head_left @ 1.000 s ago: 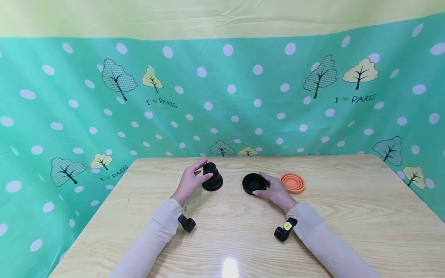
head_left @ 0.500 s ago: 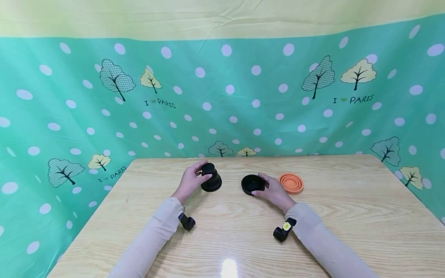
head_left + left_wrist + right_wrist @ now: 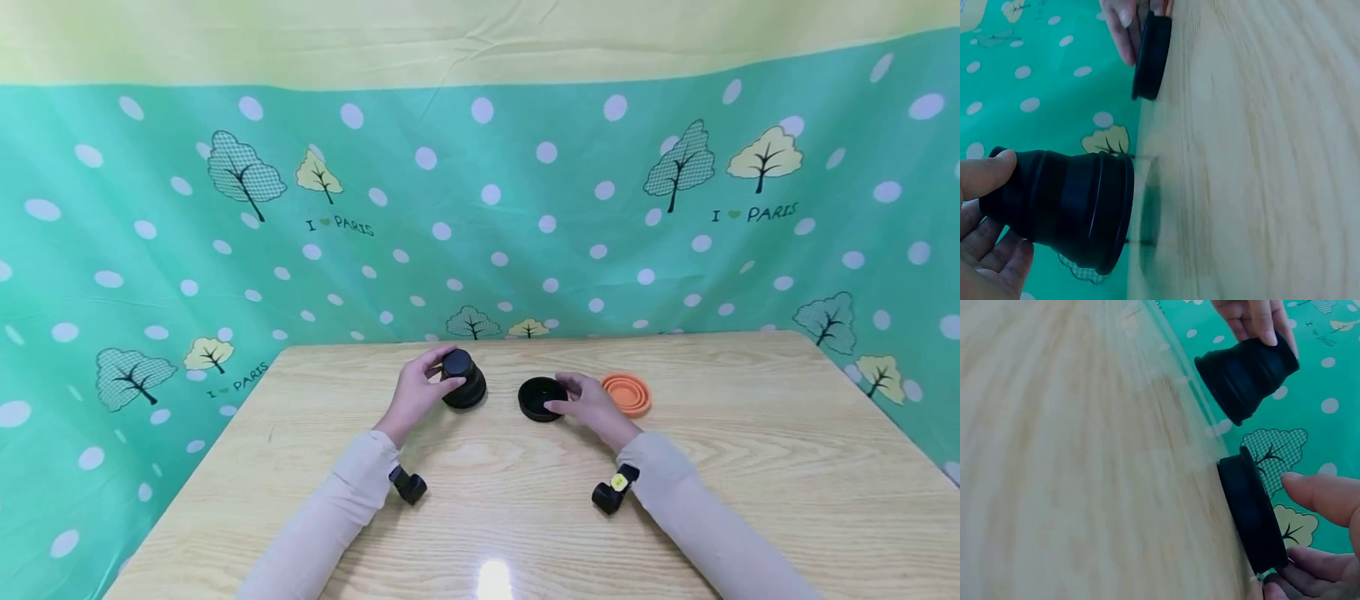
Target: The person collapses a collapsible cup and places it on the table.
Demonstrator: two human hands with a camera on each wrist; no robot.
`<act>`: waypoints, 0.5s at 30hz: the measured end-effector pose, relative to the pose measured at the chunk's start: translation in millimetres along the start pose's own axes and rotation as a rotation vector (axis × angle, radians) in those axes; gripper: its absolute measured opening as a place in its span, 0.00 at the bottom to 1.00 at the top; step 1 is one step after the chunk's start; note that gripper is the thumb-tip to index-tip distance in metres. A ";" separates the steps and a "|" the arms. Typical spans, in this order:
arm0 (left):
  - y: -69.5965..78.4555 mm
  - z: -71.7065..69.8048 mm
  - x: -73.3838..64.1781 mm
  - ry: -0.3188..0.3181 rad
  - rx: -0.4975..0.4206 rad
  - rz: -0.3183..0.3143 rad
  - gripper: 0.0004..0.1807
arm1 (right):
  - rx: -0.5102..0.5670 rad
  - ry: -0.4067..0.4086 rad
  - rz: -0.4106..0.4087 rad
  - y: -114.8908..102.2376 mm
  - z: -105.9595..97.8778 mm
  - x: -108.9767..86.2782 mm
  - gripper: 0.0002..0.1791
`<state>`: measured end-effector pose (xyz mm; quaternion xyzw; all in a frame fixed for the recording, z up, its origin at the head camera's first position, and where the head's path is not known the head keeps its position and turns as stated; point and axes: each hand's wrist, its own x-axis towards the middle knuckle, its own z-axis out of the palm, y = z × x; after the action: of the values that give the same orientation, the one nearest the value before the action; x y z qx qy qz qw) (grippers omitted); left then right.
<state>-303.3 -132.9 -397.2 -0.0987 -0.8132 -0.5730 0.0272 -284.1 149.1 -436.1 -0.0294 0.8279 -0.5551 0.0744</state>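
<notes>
My left hand [image 3: 415,390] grips a black collapsible cup [image 3: 1072,200] by its narrow base. The cup is extended and upside down, its wide rim facing the table; in the left wrist view a gap shows under that rim. To the right, a shallow black round dish-like piece [image 3: 531,410] lies on the table with its hollow side up. My right hand [image 3: 597,407] is at its right side. In the right wrist view, the fingertips [image 3: 1304,557] are right at the edge of the black piece [image 3: 1249,512], while the thumb is apart from it.
An orange ringed piece [image 3: 628,395], pressed flat, lies just right of my right hand. The wooden table [image 3: 480,492] ends at a green dotted cloth [image 3: 525,258] behind. Each wrist wears a small black camera [image 3: 609,493].
The black cup has shifted slightly right and tipped in my left hand, showing more of its base. My right thumb lies further over the dish-like piece, which has hardly moved.
</notes>
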 end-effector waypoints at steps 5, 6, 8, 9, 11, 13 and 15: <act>9.3 5.7 -4.1 0.003 -0.001 0.045 0.30 | 0.018 0.030 -0.022 -6.3 -4.5 -1.0 0.36; 11.6 7.0 -5.5 0.002 -0.001 0.058 0.30 | 0.020 0.029 -0.036 -7.8 -4.9 -1.4 0.36; 15.5 9.8 -7.5 -0.005 -0.002 0.091 0.30 | 0.016 0.016 -0.073 -11.4 -4.8 -2.7 0.35; 17.7 11.2 -8.6 -0.012 -0.006 0.108 0.30 | 0.014 0.009 -0.089 -13.3 -4.4 -3.6 0.34; 21.8 14.0 -10.6 -0.024 -0.013 0.131 0.30 | 0.021 -0.013 -0.122 -17.4 -2.9 -5.9 0.33; 25.3 16.3 -12.6 -0.030 -0.019 0.149 0.30 | 0.030 -0.037 -0.155 -20.9 -0.8 -8.1 0.32; 29.5 18.2 -15.5 -0.034 -0.028 0.158 0.30 | 0.044 -0.055 -0.167 -27.5 1.3 -12.6 0.31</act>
<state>-281.2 -108.2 -378.5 -0.1725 -0.7951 -0.5786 0.0573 -272.4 139.0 -410.1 -0.1121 0.8078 -0.5764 0.0510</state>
